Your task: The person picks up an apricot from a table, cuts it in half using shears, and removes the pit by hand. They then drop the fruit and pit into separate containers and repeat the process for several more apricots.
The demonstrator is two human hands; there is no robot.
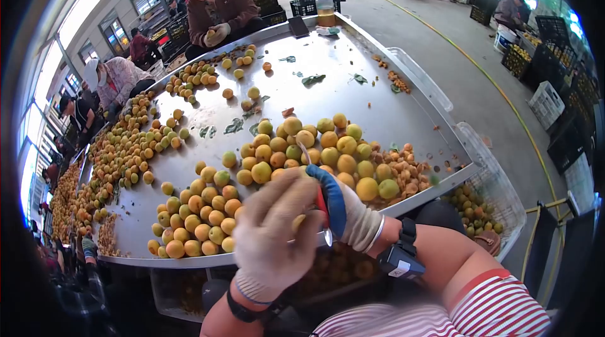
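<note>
My left hand (277, 233), in a whitish knit glove, is smeared by motion at the front edge of the metal table, fingers curled. A bit of yellow-green apricot (299, 221) shows at its fingers; the rest is hidden. Close beside it, my right hand (353, 211) wears a glove with blue on the thumb side and is closed around a red-handled pitting knife (322, 201). The knife's thin curved metal tip points up over the fruit; its silver end points down. Piles of whole apricots (201, 217) lie just beyond and left of both hands.
The metal table (403, 116) has a raised rim and carries scattered leaves. Apricot pits and scraps (403, 170) lie at right. A white crate of apricots (479, 211) stands below the right edge. A lidded jar (324, 9) sits at the far corner. Co-workers (217, 6) sit along the left side.
</note>
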